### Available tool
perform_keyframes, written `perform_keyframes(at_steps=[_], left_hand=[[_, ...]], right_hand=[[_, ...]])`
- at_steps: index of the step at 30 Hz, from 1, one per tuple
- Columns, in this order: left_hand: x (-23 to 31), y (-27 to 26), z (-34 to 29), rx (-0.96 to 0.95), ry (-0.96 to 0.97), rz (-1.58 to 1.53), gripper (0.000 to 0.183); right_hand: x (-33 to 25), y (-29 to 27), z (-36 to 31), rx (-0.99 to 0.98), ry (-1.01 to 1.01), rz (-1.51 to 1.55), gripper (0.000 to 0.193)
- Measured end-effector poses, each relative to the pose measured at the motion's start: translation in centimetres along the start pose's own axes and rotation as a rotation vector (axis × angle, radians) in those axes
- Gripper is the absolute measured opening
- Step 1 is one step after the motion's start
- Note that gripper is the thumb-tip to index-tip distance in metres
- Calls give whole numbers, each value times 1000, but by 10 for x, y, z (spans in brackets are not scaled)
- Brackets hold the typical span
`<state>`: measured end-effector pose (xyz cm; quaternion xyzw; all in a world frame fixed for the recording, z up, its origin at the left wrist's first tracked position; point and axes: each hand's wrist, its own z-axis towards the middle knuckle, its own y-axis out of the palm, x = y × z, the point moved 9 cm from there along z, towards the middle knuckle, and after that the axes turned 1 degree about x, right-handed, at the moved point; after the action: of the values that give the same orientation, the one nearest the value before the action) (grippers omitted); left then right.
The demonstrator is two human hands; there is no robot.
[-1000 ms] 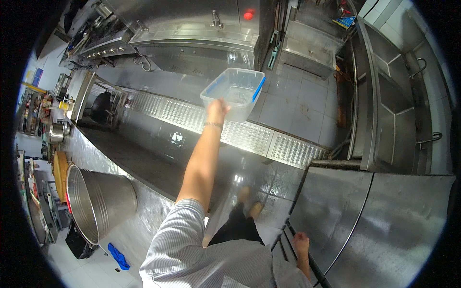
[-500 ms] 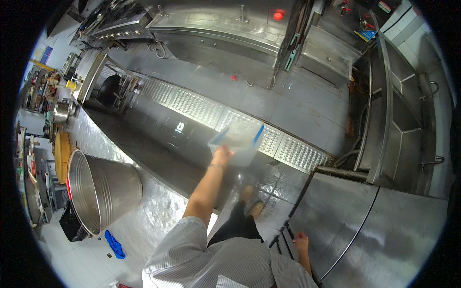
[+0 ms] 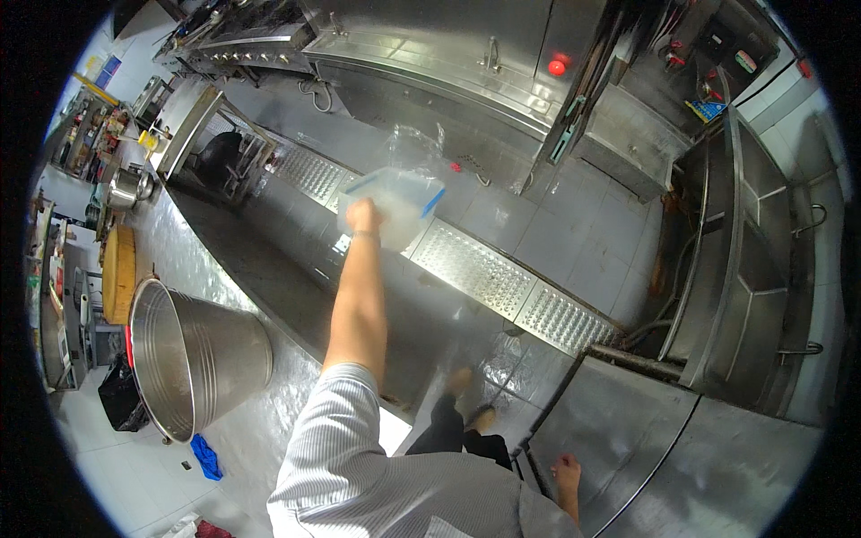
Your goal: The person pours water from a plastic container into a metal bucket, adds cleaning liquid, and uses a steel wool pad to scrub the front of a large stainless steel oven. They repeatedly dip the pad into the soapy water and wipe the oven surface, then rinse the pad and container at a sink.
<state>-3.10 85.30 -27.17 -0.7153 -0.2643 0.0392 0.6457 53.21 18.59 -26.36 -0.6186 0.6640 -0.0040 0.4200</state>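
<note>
Left hand: the left hand (image 3: 363, 216) is raised at arm's length, fingers closed on the near rim of a clear rectangular plastic container with a blue edge clip (image 3: 396, 204).
Container position: held in the air, tilted, above the grey tiled floor and its perforated steel drain grate (image 3: 489, 280); it touches nothing but the hand.
Contents: something thin and transparent, like a plastic bag or film (image 3: 414, 143), shows at the far side of the container (blurred; cannot tell whether it sits inside or lies behind).
Right hand: the right hand (image 3: 566, 470) is low at the person's side, fingers loosely curled and holding nothing, just beside the edge of a flat stainless steel worktop (image 3: 717, 466).
Handling, judged: the container looks light, since one hand carries it by the rim alone; thin walls should be fairly stiff but may flex under a pinch. Smooth plastic turns slippery if wet, and the floor below shines as though wet.
Grip point, judged: the rim or a corner near the blue clip gives the firmest hold; a second hand under the base would steady it.
Surroundings: a large stainless steel pot lying on its side (image 3: 193, 354) rests on the long steel counter (image 3: 269, 421) to the left, a small blue cloth (image 3: 207, 456) below it.
Far side: steel kitchen cabinets with a red indicator light (image 3: 557, 66).
</note>
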Motion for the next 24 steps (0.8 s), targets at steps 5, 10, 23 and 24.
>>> perform_keyframes(at_steps=[5, 10, 23, 24], left_hand=[[22, 29, -75, 15, 166, 342, 22], [-7, 98, -117, -101, 95, -179, 19], [128, 26, -138, -61, -493, -1023, 29], [131, 35, -149, -72, -522, -954, 37]], right_hand=[[-10, -20, 7, 50, -75, -16, 11], [-48, -31, 49, -36, -237, -209, 16], [-266, -135, 250, 147, -480, -51, 18], [-271, -143, 264, 92, -383, 73, 19]])
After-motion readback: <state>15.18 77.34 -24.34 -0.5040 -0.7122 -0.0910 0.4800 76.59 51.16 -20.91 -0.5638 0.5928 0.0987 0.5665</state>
